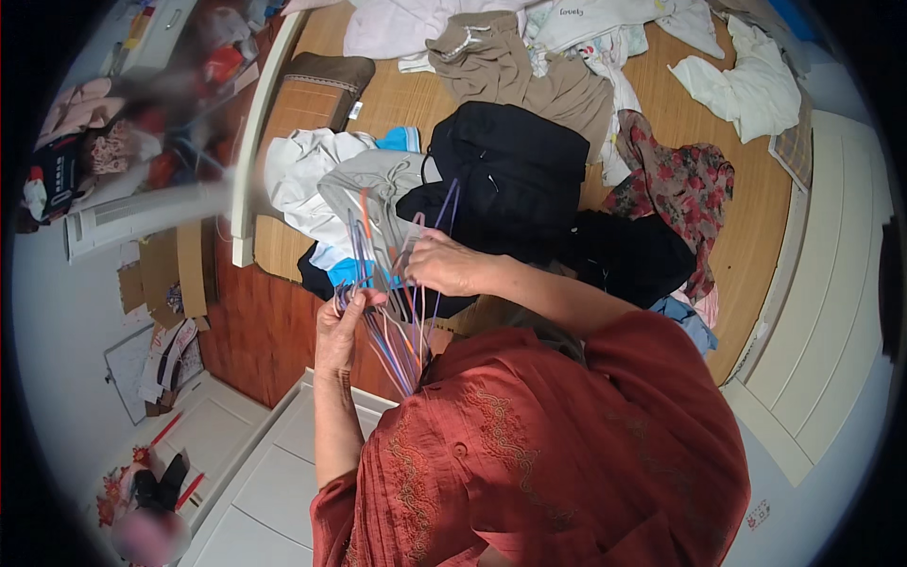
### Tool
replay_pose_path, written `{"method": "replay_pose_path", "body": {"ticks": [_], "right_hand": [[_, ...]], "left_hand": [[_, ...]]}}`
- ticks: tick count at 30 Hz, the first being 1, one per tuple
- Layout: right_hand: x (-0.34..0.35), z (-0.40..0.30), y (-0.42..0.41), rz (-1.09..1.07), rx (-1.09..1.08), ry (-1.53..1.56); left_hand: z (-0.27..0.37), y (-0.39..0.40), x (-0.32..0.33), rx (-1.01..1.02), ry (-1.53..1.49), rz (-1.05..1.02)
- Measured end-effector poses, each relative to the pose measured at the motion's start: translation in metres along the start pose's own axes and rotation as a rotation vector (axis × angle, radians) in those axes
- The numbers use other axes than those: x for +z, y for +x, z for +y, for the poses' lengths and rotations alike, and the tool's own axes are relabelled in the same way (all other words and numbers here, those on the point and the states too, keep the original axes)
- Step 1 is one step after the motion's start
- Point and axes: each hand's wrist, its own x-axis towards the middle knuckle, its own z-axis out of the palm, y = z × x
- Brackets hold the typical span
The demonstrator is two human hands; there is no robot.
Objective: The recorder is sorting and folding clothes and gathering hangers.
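Observation:
A bundle of thin coated clothes hangers point(397, 347), in pink, purple, blue, orange and white, is held up in front of my body. My left hand point(339, 329) grips the bundle near its hooks, with the thumb on top. The fingers of my right hand point(450, 266) close on part of the hangers at the upper right of the bundle. Just beyond the hangers lie light grey drawstring pants point(361, 177) and a crumpled white garment point(301, 170). Black clothing point(506, 177) is heaped past my right hand.
The clothes lie on a bed with a bamboo mat point(751, 283). Further off are beige pants point(496, 64), a floral garment point(680, 177), a white garment point(751, 85) and a brown pillow point(312, 92). A white cabinet point(269, 489) stands at the lower left, beside the wooden floor point(248, 333).

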Motion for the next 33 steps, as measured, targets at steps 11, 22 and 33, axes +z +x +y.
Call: {"method": "replay_pose_path", "body": {"ticks": [11, 22, 33], "right_hand": [[0.022, -0.011, 0.007, 0.157, 0.004, -0.014], [-0.014, 0.223, -0.170, 0.791, 1.437, 0.084], [0.041, 0.119, 0.020, 0.486, 0.542, 0.440]], "left_hand": [[-0.007, 0.022, 0.023, 0.038, 0.071, 0.147], [0.015, 0.026, 0.004, 0.121, -0.046, 0.118], [0.056, 0.029, -0.029, 0.271, -0.150, 0.254]]}}
